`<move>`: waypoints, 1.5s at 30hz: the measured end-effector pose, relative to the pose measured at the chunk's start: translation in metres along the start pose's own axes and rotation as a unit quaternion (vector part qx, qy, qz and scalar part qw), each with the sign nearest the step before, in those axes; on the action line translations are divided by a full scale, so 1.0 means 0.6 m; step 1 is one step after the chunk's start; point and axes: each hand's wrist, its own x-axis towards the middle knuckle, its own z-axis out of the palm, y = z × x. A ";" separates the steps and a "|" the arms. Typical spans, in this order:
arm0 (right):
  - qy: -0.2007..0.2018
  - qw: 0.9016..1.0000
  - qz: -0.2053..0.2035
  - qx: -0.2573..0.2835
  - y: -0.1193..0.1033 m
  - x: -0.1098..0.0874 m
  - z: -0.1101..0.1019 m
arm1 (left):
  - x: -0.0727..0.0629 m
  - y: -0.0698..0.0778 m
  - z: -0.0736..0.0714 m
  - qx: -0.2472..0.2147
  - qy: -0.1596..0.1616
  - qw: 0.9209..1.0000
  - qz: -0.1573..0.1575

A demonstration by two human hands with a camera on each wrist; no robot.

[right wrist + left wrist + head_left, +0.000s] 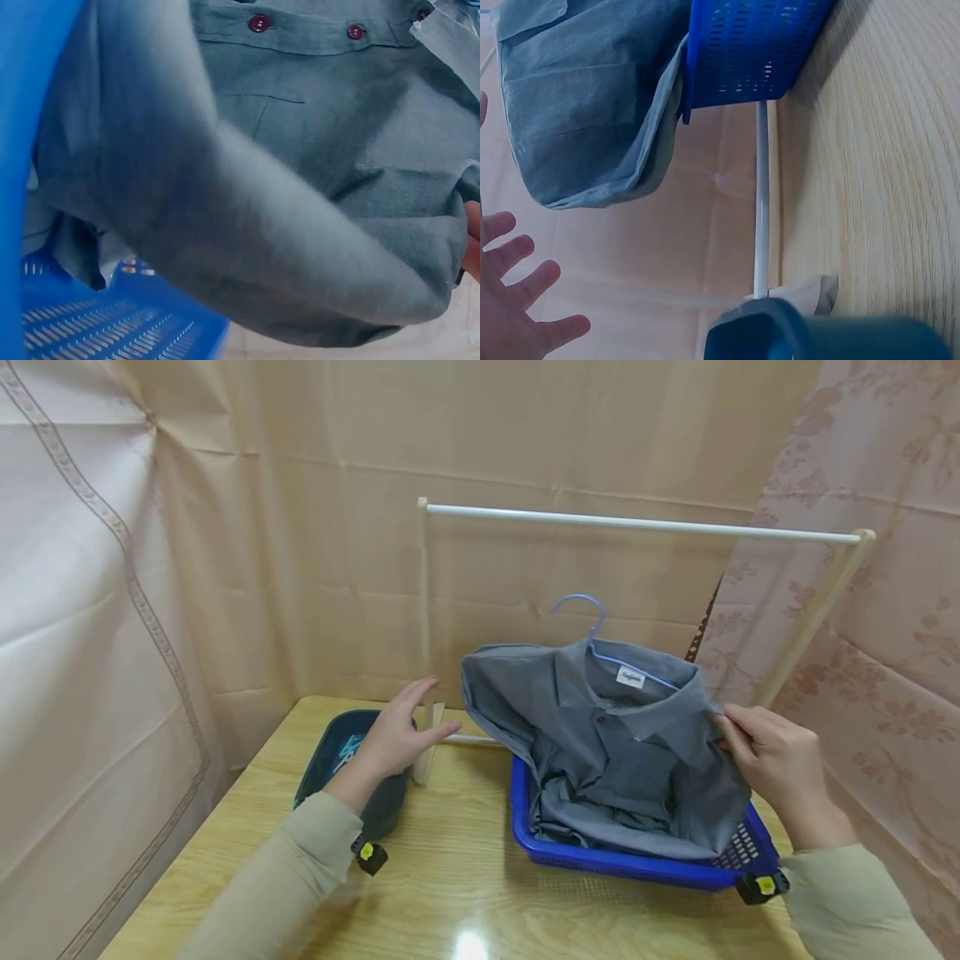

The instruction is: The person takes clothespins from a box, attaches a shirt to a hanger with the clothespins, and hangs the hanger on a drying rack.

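A grey button-up shirt (532, 693) with a collar is on a light blue hanger (637, 668), whose hook rises above the collar. My right hand (783, 764) pinches the shirt at its right-side shoulder, near the hanger's end. The shirt's lower part lies bunched in a blue perforated basket (630, 870). In the right wrist view, dark red buttons (259, 22) run along the shirt front, and only a bit of the hand shows. My left hand (390, 735), its fingers spread, is left of the shirt, apart from it and holding nothing. The left wrist view shows those spread fingers (536, 285).
A rack with a white top bar (637, 522) and wooden posts stands behind the basket. Left of it, a dark teal bin (386, 814) holds light blue items, partly hidden by my left arm. Curtains hang behind the wooden table (450, 893).
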 end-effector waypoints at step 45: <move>-0.005 0.998 -0.017 0.058 -0.056 0.056 0.071 | -0.035 -0.067 -0.081 0.024 0.017 0.996 -0.086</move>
